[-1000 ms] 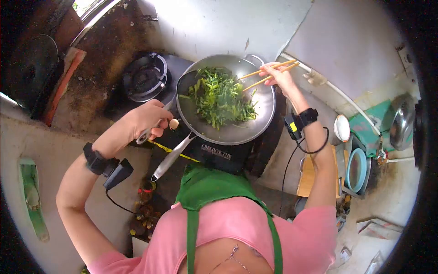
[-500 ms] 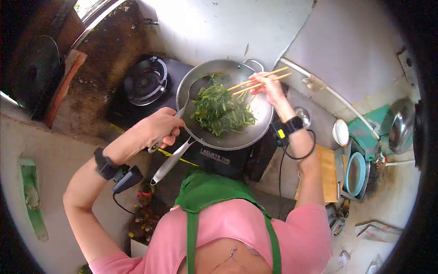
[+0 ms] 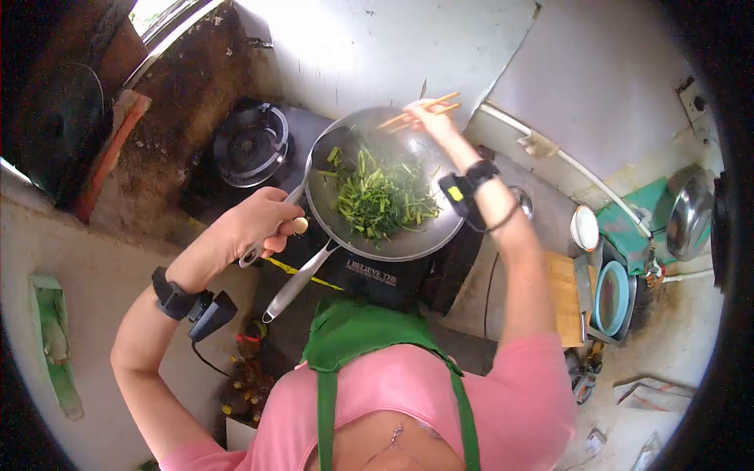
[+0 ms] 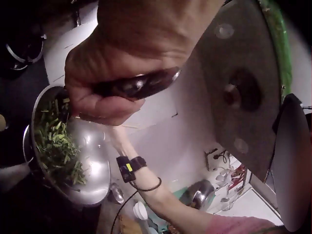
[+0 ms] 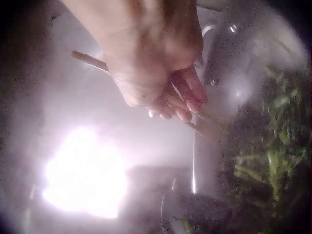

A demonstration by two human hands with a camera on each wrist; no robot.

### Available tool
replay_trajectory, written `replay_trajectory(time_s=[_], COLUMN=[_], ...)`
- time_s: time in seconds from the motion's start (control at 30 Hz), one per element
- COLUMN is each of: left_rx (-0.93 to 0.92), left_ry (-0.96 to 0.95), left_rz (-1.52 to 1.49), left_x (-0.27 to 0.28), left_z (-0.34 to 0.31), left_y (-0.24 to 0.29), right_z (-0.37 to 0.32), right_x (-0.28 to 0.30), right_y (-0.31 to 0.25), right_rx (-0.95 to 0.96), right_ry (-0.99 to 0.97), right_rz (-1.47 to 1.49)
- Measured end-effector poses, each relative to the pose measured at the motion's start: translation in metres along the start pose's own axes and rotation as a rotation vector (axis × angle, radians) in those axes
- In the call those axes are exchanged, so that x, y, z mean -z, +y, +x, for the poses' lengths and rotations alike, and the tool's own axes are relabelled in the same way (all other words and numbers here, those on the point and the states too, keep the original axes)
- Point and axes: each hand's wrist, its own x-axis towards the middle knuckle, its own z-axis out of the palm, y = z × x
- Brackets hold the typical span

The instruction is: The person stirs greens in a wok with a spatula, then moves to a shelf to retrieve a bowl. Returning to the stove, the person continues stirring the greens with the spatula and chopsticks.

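The person's left grip (image 3: pixel 271 224) is curled round a long grey-handled metal utensil (image 3: pixel 250 255), just outside the rim of a round silver metal pan (image 3: pixel 448 202). The right grip (image 3: pixel 430 118) pinches two slender wooden chopsticks (image 3: pixel 450 108) over the pan's far side. Chopped leafy green vegetables (image 3: pixel 381 196) lie in the pan, between the two grips and nearer the person than the right.

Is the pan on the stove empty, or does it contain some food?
Partly filled, not empty: the head view shows chopped greens heaped in the pan, with its bare inner surface visible beside them.
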Motion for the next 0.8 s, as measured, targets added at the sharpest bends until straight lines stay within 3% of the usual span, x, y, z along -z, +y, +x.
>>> replay_trajectory(time_s=[0.07,0.13,0.17,0.2,0.27,0.3,0.4,0.43,0.47,0.57,0.6,0.67,0.73,0.8], left_rx=[-0.014,-0.002,0.008,0.013,0.027,0.034,0.017,0.015,0.028,0.054,0.060,0.060,0.078,0.095], left_ry=[0.023,0.033,0.042,0.039,0.022,0.007,0.022,0.019,-0.027,-0.068,-0.058,-0.101,-0.004,-0.019], left_rz=[-0.021,-0.027,-0.032,-0.035,-0.032,-0.020,0.065,0.068,0.069,0.083,0.090,0.118,0.191,0.234], left_x=[0.002,0.004,0.005,0.007,0.012,0.013,0.009,0.008,0.006,0.000,-0.001,0.003,0.005,0.005], left_z=[0.003,0.003,0.004,0.005,0.009,0.007,0.015,0.020,0.029,0.048,0.051,0.049,0.039,0.038], left_y=[-0.005,-0.006,-0.008,-0.009,-0.012,-0.010,-0.014,-0.015,-0.015,-0.019,-0.019,-0.018,-0.008,-0.006], right_z=[0.003,-0.022,-0.035,-0.043,-0.055,-0.062,-0.100,-0.107,-0.108,-0.111,-0.109,-0.112,-0.136,-0.162], right_x=[-0.031,-0.055,-0.054,-0.048,-0.029,-0.018,-0.020,-0.026,-0.032,-0.032,-0.022,-0.003,0.003,-0.003], right_y=[-0.009,-0.028,-0.034,-0.044,-0.072,-0.082,-0.100,-0.081,-0.059,-0.026,-0.026,-0.045,-0.081,-0.099], right_rx=[0.027,-0.023,0.022,0.016,0.059,0.075,0.018,0.203,0.202,0.428,0.421,0.097,0.077,-0.013], right_ry=[-0.013,-0.160,-0.300,-0.302,-0.335,-0.334,-0.390,-0.382,-0.376,-0.093,-0.093,-0.075,-0.094,-0.258], right_rz=[0.067,-0.295,-0.215,-0.214,-0.545,-0.419,-0.416,-0.690,-0.692,-0.655,-0.653,-0.463,-0.446,-0.394])
